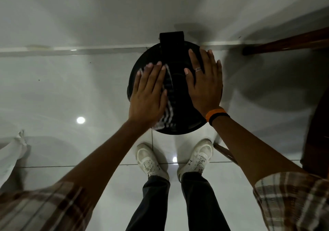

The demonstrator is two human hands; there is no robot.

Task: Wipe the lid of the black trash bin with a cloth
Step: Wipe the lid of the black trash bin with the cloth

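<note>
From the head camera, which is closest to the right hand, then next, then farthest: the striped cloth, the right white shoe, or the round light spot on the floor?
Measured from the right hand:
1. Striped cloth, just to its left on the bin lid, under the left hand.
2. Right white shoe, below the hand on the floor.
3. Round light spot, far off to the left on the tiles.

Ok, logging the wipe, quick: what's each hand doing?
Left hand: open, flat, pressing the cloth on the lid.
Right hand: open, flat on lid, empty.
</note>
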